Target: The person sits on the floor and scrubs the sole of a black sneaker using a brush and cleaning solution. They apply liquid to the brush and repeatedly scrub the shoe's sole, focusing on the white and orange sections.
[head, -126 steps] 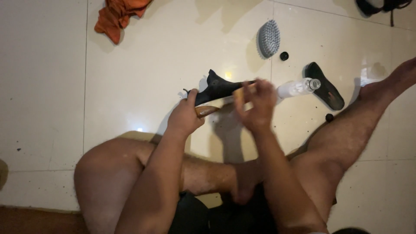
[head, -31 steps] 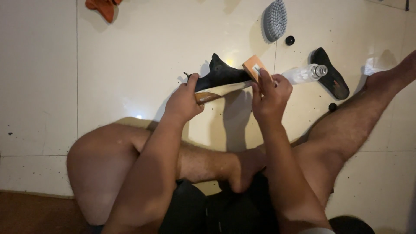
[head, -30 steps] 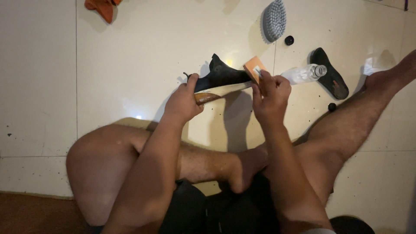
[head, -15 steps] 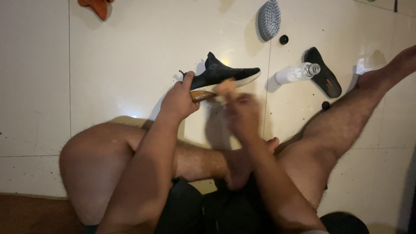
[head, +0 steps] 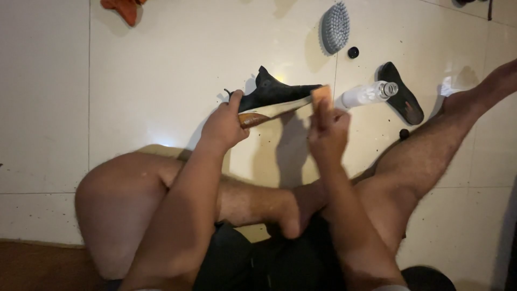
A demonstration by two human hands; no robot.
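Sponge (head: 321, 96) (orange, blocky) against shoe (head: 274, 97)

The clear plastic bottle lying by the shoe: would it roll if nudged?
Probably. The clear plastic bottle lies on its side on smooth, glossy floor tiles, so it likely rolls easily. It looks nearly empty, hence light. The black shoe beside it might stop it.

The right hand (head: 327, 134) was motion-blurred, so how its fingers gripped the small orange block (head: 321, 96) above them could not be told, and the block's lower part was hidden behind those fingers. The left hand (head: 225, 124) covered the heel end of the black shoe (head: 272, 96), hiding its grip there. Far up and left of that hand, the orange cloth (head: 125, 7) was cut off by the top edge.
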